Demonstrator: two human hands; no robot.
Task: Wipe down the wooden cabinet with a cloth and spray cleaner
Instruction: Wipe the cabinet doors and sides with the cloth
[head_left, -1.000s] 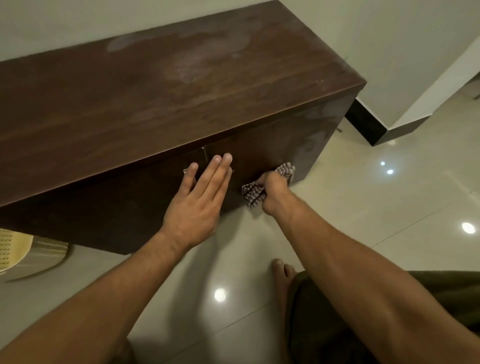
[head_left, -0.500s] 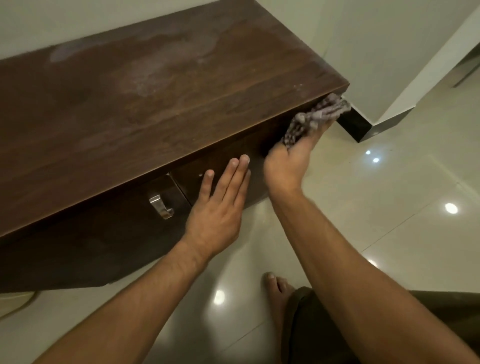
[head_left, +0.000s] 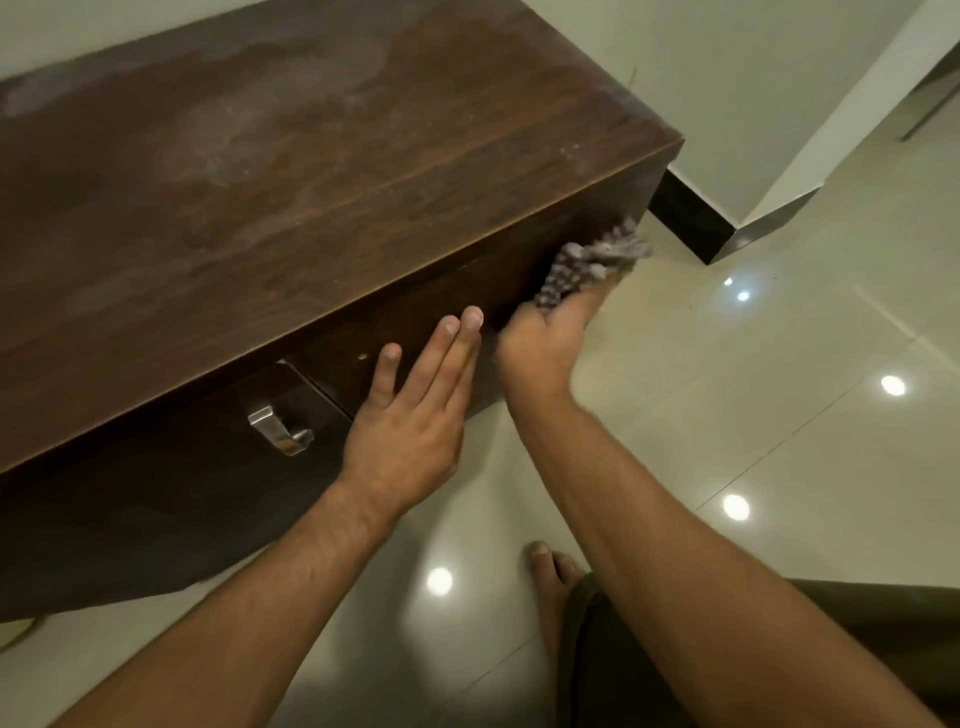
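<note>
The dark wooden cabinet (head_left: 311, 182) fills the upper left, its top marked with pale dusty smears. My left hand (head_left: 415, 410) lies flat with straight fingers against the front door, right of the metal handle (head_left: 278, 430). My right hand (head_left: 545, 343) grips a grey checked cloth (head_left: 592, 260) and presses it onto the cabinet's front near the right corner, just under the top edge. The right hand is blurred by motion. No spray cleaner is in view.
Glossy pale floor tiles (head_left: 779, 415) spread to the right and below. A black skirting (head_left: 691, 213) runs along the white wall behind the cabinet's right end. My bare foot (head_left: 550, 571) and a dark green garment (head_left: 779, 649) sit at lower right.
My right hand carried the cloth from low on the door up to the right top corner, then slid slightly down. My left hand stayed flat on the door. The metal handle came into sight.
</note>
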